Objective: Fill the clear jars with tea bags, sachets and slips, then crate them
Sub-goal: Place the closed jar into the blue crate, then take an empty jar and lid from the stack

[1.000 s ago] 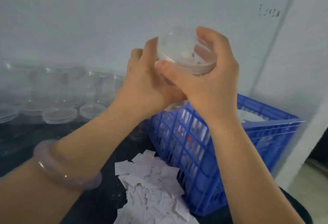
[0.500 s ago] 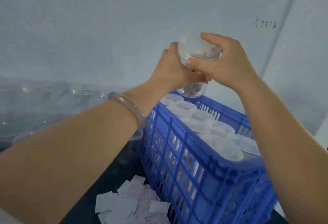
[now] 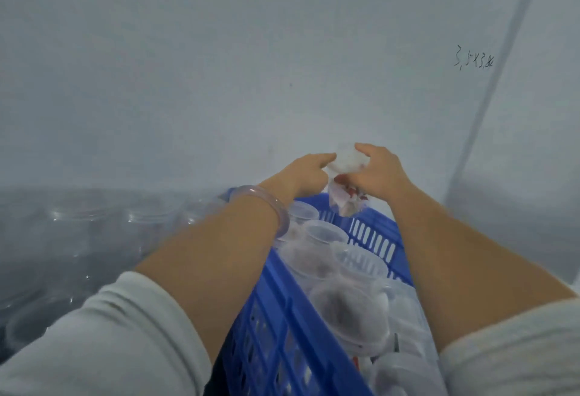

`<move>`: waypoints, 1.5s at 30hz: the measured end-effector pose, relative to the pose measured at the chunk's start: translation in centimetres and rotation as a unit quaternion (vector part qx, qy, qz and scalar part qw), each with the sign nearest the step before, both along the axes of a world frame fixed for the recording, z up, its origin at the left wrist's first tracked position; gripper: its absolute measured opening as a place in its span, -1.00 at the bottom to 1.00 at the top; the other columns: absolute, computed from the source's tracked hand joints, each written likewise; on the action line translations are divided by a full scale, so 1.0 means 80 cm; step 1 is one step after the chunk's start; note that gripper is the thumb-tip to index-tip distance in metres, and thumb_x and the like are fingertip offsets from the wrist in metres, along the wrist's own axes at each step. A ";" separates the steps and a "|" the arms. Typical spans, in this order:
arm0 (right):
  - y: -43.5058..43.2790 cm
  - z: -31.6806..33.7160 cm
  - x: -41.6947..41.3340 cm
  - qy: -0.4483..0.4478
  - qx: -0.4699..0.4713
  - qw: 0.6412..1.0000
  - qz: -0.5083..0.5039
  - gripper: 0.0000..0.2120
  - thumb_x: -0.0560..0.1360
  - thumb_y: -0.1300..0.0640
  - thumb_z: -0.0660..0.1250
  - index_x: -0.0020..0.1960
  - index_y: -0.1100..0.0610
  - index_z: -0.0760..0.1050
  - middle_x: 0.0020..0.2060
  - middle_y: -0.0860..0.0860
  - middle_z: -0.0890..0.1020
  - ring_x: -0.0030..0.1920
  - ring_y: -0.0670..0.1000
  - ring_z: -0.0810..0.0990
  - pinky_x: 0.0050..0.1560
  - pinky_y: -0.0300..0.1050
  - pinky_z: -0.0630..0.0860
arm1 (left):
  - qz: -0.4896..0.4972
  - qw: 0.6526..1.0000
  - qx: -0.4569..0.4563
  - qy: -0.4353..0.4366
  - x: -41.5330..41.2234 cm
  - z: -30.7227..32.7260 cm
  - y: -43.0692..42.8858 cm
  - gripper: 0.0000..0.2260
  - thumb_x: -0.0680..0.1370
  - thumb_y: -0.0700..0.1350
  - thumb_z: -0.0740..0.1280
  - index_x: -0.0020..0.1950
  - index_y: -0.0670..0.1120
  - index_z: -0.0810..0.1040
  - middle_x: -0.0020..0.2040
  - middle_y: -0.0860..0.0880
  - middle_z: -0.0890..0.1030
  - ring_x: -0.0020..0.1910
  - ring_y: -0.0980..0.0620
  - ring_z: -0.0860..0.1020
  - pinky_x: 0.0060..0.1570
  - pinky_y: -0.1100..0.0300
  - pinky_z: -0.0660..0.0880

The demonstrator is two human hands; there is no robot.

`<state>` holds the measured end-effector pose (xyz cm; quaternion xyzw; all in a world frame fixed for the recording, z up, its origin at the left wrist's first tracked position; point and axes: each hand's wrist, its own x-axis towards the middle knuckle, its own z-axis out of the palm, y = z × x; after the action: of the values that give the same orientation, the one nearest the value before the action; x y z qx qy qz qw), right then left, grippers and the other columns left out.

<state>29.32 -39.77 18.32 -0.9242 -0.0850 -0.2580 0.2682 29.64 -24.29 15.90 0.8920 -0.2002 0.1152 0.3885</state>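
A clear lidded jar (image 3: 345,188) with red and white contents hangs tilted over the far end of the blue crate (image 3: 276,326). My right hand (image 3: 378,176) grips its lid end from the right. My left hand (image 3: 303,174) is at its left side, fingers reaching to the lid; how firmly it holds is hidden. The crate holds several filled jars (image 3: 323,257) with their lids on.
Rows of empty clear jars (image 3: 91,232) stand on the dark table to the left of the crate. A pale wall rises close behind the crate. My forearms and grey sleeves cover the crate's near part.
Both hands have carried the jar forward and down, from chest height to the crate's far end. The camera has leaned in over the crate; the paper slips have left the view.
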 end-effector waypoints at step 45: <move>0.202 0.003 -0.051 0.146 -0.176 0.964 0.138 -0.62 0.60 0.01 0.29 0.36 0.12 0.47 0.33 0.07 0.51 0.28 0.11 0.49 0.22 -0.02 0.43 | 0.223 0.968 0.084 -0.077 -0.116 -0.024 0.182 -0.62 0.58 -0.21 0.19 0.40 -0.03 0.44 0.34 -0.03 0.51 0.32 -0.02 0.45 0.32 0.11 0.36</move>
<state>25.21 -23.63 18.56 -0.9639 -0.2153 -0.0617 0.1442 20.39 -9.73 13.97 0.9319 -0.0341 0.2500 0.2605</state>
